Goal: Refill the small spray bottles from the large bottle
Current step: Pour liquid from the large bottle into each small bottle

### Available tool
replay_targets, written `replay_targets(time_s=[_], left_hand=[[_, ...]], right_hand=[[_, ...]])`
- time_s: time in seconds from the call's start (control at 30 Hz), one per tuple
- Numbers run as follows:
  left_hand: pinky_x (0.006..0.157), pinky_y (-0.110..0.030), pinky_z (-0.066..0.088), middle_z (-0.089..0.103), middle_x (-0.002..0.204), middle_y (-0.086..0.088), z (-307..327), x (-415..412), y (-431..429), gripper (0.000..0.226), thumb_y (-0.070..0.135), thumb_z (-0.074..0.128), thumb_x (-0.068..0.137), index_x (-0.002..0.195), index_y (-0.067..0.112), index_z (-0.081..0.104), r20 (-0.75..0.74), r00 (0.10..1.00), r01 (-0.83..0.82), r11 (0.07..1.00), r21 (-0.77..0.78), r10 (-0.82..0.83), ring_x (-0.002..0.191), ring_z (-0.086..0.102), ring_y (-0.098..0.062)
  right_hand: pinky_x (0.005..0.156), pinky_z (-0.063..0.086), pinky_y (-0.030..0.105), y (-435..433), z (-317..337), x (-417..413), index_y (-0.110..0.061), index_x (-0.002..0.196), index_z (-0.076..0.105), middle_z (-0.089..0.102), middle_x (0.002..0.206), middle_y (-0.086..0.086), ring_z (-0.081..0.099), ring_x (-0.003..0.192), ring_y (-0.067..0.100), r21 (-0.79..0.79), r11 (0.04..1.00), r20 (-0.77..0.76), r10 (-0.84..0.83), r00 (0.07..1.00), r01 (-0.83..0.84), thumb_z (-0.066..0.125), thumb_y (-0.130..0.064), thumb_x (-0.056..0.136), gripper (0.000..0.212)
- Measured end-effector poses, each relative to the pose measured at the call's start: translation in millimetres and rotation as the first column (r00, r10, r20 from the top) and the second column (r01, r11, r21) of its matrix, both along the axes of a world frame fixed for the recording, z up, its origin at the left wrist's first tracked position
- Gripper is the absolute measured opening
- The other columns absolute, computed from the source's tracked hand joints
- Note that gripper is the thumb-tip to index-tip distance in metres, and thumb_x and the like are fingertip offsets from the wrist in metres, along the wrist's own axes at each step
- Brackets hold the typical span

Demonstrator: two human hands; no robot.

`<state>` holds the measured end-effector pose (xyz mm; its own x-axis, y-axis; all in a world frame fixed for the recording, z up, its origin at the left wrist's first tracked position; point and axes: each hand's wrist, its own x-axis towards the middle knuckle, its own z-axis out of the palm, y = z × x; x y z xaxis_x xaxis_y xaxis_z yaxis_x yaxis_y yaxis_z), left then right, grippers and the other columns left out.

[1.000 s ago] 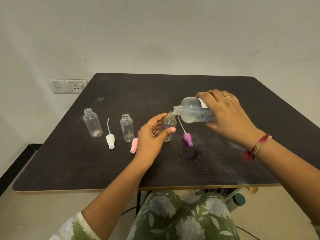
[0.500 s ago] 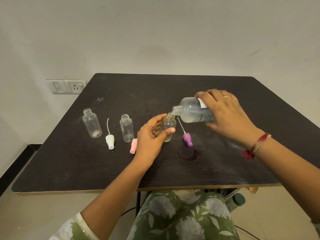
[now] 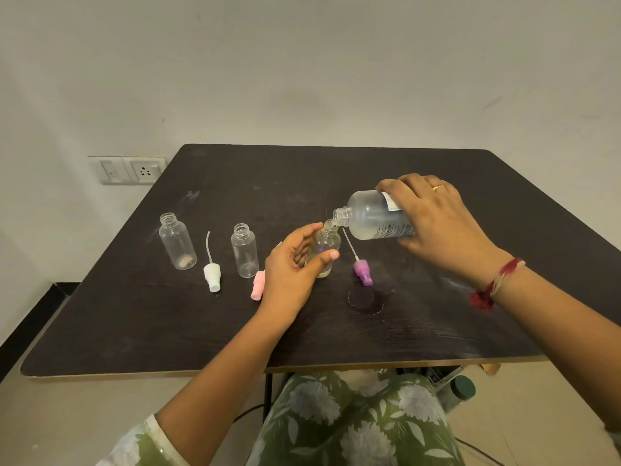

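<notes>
At table (image 3: 235,183) centre, right hand (image 3: 440,230) around frosted large bottle (image 3: 369,216), left hand (image 3: 289,274) around clear small bottle (image 3: 327,242).

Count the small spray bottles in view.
3. Leftmost small bottle: table's left side. Middle small bottle: between white cap and pink cap. Third small bottle: in the left hand, under the large bottle's mouth. None apparently hidden.

This looks like a plain room in a home rather than a lab or a shop. A bare off-white painted wall (image 3: 302,79) carries an ordinary white switch-and-socket plate (image 3: 129,169). A black skirting strip (image 3: 37,317) runs along a beige floor (image 3: 84,422). The dark wood-grain surface with a pale edge (image 3: 168,324) is a simple household table, and a dark cable (image 3: 245,412) lies loose beneath it.
</notes>
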<state>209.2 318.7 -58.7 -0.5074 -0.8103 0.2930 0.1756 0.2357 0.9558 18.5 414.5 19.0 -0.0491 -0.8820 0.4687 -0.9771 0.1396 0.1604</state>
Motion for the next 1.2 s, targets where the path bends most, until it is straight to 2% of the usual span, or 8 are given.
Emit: replay_targets(time_s=[0.17,0.73,0.97,1.2], left_hand=[[0.092,-0.02,0.05,0.069,0.112,0.007,-2.1,-0.2,-1.3,0.046,0.004,0.075,0.079,0.115,0.028,0.059,-0.013,1.0,0.0,1.0,0.008,0.0,0.106,0.066,-0.004],[0.091,-0.016,0.049,0.069,0.11,0.011,-1.1,-0.1,-1.3,0.046,0.004,0.075,0.079,0.113,0.03,0.059,-0.011,1.0,0.0,1.0,0.001,0.0,0.105,0.065,-0.002],[0.089,-0.015,0.049,0.069,0.108,0.012,-1.1,-0.2,-1.4,0.046,0.003,0.074,0.079,0.111,0.032,0.06,-0.023,1.0,0.003,1.0,0.011,-0.002,0.104,0.066,-0.002],[0.093,-0.02,0.05,0.07,0.112,0.006,-3.9,-1.1,-2.3,0.046,0.003,0.074,0.079,0.117,0.024,0.06,-0.032,0.999,0.016,0.999,0.037,-0.015,0.106,0.066,-0.005]], right_hand=[[0.092,0.04,0.043,-0.5,0.6,-0.1,-0.018,0.127,0.046,0.054,0.113,0.007,0.052,0.103,0.03,-0.004,1.0,-0.011,0.004,1.0,-0.004,0.076,-0.013,0.067,0.067],[0.092,0.04,0.044,-1.3,2.3,-0.2,-0.018,0.127,0.046,0.054,0.113,0.008,0.052,0.102,0.03,-0.003,1.0,-0.022,0.012,1.0,-0.012,0.075,-0.01,0.066,0.068],[0.093,0.04,0.044,-2.2,-0.7,0.1,-0.018,0.129,0.044,0.053,0.116,0.008,0.051,0.106,0.031,0.006,1.0,0.012,0.001,1.0,-0.001,0.077,-0.013,0.067,0.07],[0.094,0.04,0.043,-1.8,-5.0,1.9,-0.018,0.13,0.044,0.052,0.119,0.008,0.051,0.107,0.029,0.028,1.0,0.083,-0.014,0.996,0.011,0.077,-0.016,0.068,0.07]])
